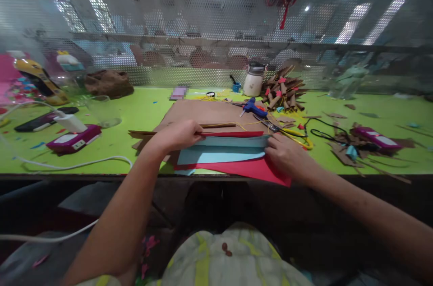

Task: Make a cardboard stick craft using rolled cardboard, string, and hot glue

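Note:
A sheet of light blue paper (219, 155), with a fold along its upper part, stretches between my two hands at the front of the table. My left hand (184, 135) has its fingers closed at the top left edge of the blue paper. On the right end of the same paper, my right hand (282, 153) pinches the edge, its fingertips partly hidden. Red paper (260, 171) shows below and behind the blue sheet, hanging over the table's front edge. Under it all lies a brown cardboard sheet (199, 112), with a thin brown strip (218, 125) on top.
Beyond the papers are a blue glue gun (253, 108), scissors (265, 122) and a pile of rolled brown pieces (286, 92). Purple power strips (74, 138) sit left and right. A clear cup (104, 112) and a white jug (253, 80) stand farther back. A cable crosses front left.

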### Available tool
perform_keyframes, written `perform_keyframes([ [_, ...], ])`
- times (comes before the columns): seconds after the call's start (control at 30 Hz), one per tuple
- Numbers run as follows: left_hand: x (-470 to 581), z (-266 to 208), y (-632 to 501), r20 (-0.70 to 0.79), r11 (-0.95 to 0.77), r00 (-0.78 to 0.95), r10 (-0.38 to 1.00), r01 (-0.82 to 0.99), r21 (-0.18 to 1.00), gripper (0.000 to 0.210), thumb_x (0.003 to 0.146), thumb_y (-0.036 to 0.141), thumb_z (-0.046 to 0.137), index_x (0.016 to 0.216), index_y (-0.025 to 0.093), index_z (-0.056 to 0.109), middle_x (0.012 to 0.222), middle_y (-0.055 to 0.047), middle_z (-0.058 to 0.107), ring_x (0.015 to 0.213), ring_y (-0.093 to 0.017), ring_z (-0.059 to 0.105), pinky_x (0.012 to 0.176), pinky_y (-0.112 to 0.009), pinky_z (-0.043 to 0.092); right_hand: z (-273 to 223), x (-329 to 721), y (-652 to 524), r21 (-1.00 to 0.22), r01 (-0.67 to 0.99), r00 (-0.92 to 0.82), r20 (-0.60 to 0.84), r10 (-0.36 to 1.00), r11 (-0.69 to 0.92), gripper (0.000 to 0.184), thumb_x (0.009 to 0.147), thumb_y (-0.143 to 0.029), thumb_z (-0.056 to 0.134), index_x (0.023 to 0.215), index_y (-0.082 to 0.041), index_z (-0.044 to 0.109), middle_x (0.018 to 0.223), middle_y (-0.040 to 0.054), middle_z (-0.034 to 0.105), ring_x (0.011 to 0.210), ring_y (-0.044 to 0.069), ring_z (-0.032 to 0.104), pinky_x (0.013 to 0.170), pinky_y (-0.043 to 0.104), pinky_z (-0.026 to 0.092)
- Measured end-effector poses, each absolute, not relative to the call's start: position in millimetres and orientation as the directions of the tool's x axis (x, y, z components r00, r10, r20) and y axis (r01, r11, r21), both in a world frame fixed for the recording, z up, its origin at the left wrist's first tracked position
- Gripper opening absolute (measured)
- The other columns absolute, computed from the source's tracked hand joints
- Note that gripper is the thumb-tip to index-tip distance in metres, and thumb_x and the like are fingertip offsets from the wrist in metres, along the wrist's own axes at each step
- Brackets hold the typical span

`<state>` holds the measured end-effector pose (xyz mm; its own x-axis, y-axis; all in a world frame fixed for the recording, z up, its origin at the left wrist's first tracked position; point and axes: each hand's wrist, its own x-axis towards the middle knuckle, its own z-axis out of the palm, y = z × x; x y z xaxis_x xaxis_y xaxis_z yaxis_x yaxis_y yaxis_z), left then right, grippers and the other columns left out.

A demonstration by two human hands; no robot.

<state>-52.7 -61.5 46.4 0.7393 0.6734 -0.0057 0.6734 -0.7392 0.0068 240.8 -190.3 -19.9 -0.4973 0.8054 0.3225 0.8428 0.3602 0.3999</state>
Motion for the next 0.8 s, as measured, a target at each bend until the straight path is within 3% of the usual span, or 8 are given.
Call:
perform_keyframes([
  [0.1,-53.0,51.5,-77.0,-0.017,-0.758,0.759,0.651,0.65,0.055,0.034,0.081,0.036,0.043,0.099,0.021,0.067,0.092,-0.005,0.069,0.079,-0.018,0.059,0.069,-0.026,0.039,-20.5,246.1,-181.3,0.286,0.906,-0.41,0.403,0.819,0.313,0.022,0.082,-0.013,0.047,0.064,-0.015,0.06,0.071,0.0073,0.053,0.072,0.018,0.046,0.063,0.028,0.033],
  [0.2,-49.2,49.8,-94.7,0.035,-0.774,0.775,0.631,0.627,0.086,0.056,0.073,0.051,0.054,0.122,0.023,0.054,0.116,-0.006,0.061,0.099,-0.022,0.056,0.08,-0.027,0.04,-13.8,252.4,-172.5,0.114,0.954,-0.299,0.424,0.855,0.277,0.019,0.083,-0.021,0.048,0.074,-0.014,0.063,0.075,0.0069,0.056,0.072,0.017,0.051,0.063,0.028,0.036],
  [0.3,-41.7,39.5,-101.3,0.048,-0.781,0.78,0.624,0.624,0.019,0.05,0.072,0.046,0.057,0.116,0.022,0.057,0.11,-0.008,0.064,0.095,-0.023,0.058,0.076,-0.027,0.042,-4.4,251.6,-168.7,0.033,0.966,-0.248,0.409,0.878,0.257,0.019,0.083,-0.023,0.048,0.077,-0.015,0.063,0.075,0.0071,0.057,0.072,0.018,0.053,0.065,0.03,0.039],
  [0.37,-36.6,32.0,-97.5,0.069,-0.727,0.731,0.679,0.682,-0.075,0.03,0.079,0.037,0.049,0.095,0.018,0.066,0.093,-0.011,0.068,0.083,-0.023,0.061,0.069,-0.028,0.042,0.7,244.4,-175.9,0.019,0.964,-0.248,0.434,0.866,0.267,0.018,0.083,-0.024,0.048,0.083,-0.014,0.063,0.079,0.0086,0.057,0.075,0.02,0.053,0.067,0.031,0.041],
  [0.43,-32.8,27.4,-90.5,0.106,-0.681,0.695,0.711,0.719,-0.138,0.029,0.083,0.031,0.043,0.082,0.016,0.067,0.083,-0.012,0.068,0.076,-0.023,0.062,0.064,-0.029,0.041,2.6,233.4,-192.6,0.022,0.946,-0.297,0.459,0.837,0.324,0.023,0.083,-0.029,0.05,0.096,-0.014,0.061,0.089,0.0113,0.058,0.083,0.022,0.053,0.073,0.034,0.042],
  [0.53,-30.5,26.0,-82.3,0.13,-0.686,0.705,0.698,0.709,-0.164,0.029,0.083,0.03,0.042,0.081,0.017,0.068,0.082,-0.013,0.068,0.075,-0.024,0.062,0.062,-0.029,0.04,-2.8,220.3,-223.5,0.102,0.883,-0.463,0.345,0.816,0.458,0.033,0.079,-0.035,0.057,0.108,-0.017,0.057,0.102,0.0125,0.057,0.095,0.026,0.049,0.083,0.042,0.04],
  [0.67,-31.9,26.3,-80.0,0.123,-0.704,0.719,0.683,0.694,-0.151,0.027,0.082,0.029,0.043,0.083,0.017,0.067,0.084,-0.012,0.068,0.077,-0.025,0.062,0.064,-0.03,0.041,-15.2,229.1,-242.2,0.195,0.882,-0.47,0.315,0.825,0.428,0.012,0.082,-0.022,0.053,0.089,-0.017,0.062,0.098,0.0121,0.058,0.092,0.025,0.048,0.079,0.041,0.039],
  [0.8,-34.8,26.7,-80.9,0.137,-0.75,0.749,0.648,0.659,-0.056,0.026,0.083,0.03,0.043,0.083,0.017,0.065,0.091,-0.01,0.066,0.083,-0.022,0.06,0.071,-0.028,0.042,-11.5,252.3,-229.7,0.124,0.847,-0.524,0.362,0.771,0.517,0.023,0.087,-0.013,0.042,0.074,-0.017,0.061,0.081,0.0084,0.058,0.075,0.017,0.048,0.066,0.029,0.04],
])
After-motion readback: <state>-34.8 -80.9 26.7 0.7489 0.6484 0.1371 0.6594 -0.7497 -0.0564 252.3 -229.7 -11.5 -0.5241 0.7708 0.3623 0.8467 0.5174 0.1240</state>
